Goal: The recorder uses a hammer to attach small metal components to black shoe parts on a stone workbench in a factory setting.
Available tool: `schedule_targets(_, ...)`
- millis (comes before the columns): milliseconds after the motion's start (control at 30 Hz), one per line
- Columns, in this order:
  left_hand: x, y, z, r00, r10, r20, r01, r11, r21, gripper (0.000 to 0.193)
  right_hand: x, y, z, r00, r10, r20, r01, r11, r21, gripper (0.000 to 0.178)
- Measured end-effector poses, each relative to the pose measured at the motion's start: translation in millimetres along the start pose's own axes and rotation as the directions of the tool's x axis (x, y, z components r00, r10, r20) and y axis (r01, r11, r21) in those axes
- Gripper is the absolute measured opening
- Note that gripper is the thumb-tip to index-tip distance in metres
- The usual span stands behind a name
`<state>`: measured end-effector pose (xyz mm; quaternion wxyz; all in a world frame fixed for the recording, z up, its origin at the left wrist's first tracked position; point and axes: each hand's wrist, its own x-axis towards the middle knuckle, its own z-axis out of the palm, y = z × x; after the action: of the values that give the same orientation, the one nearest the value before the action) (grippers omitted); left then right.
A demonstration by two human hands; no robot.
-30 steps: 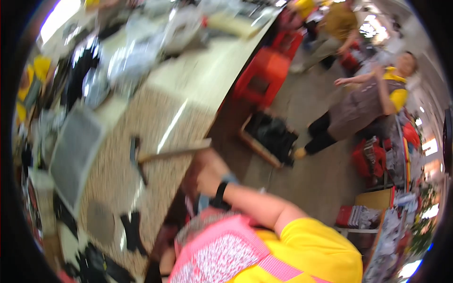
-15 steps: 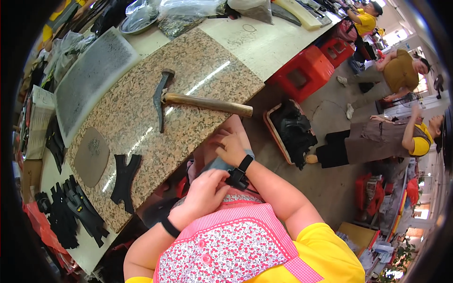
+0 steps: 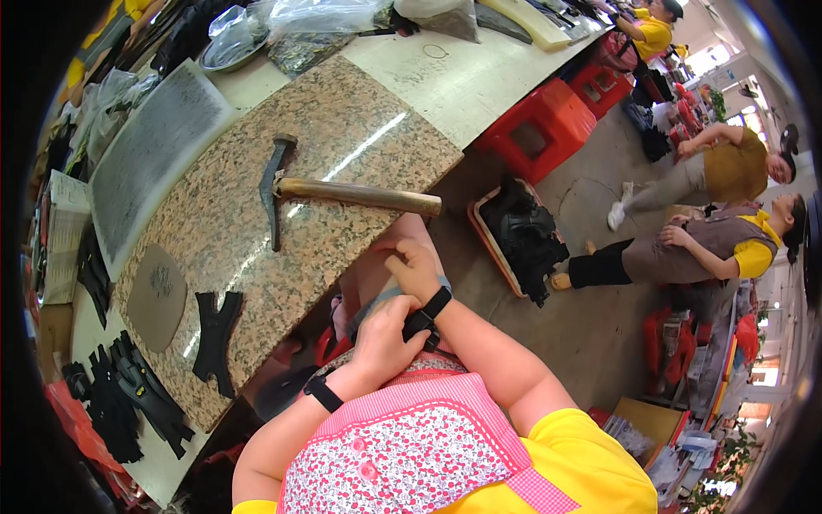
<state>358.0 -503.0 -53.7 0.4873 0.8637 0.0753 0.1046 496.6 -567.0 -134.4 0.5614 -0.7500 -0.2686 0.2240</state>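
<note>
My left hand is closed around a small black device at the inner side of my right wrist. A black strap circles that wrist. My right hand is held over my lap, beside the table edge; its fingers are loosely bent and apart, with nothing seen in them. A hammer with a wooden handle lies on the speckled stone slab, handle pointing right. Near the slab's left end are a black cut-out piece and a brown rounded pad.
Black glove-like pieces lie at the table's left end. A grey-speckled translucent board is beyond the slab. Red stools and a tray of black pieces occupy the floor at right, near two standing people. More workers are at the far edges.
My left hand has moved up and right onto the black device at my right wrist. The view has shifted slightly. The two people at right have moved closer together; one has lowered an arm.
</note>
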Motion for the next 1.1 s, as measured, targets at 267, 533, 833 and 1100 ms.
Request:
schedule_targets(267, 3, -1, -5, 0.985, 0.165, -0.048, -0.169, 0.981, -0.093, 0.03, 8, -8, -11, 0.975, 0.222, -0.007, -0.166, 0.751, 0.639, 0.023)
schedule_targets(533, 3, -3, -6, 0.996, 0.077, -0.049, -0.083, 0.987, -0.136, 0.032, 8, 8, -22, 0.95, 0.308, -0.04, -0.141, 0.543, 0.828, 0.022)
schedule_targets(833, 7, -15, -6, 0.991, 0.124, -0.058, -0.132, 0.978, -0.164, 0.029, 5, 16, -12, 0.959, 0.256, -0.123, -0.084, 0.671, 0.737, 0.022)
schedule_targets(1100, 14, -20, 1, 0.982, 0.167, -0.094, -0.18, 0.971, -0.16, 0.018, 0, 12, -1, 0.954, 0.186, -0.236, -0.081, 0.915, 0.394, 0.022)
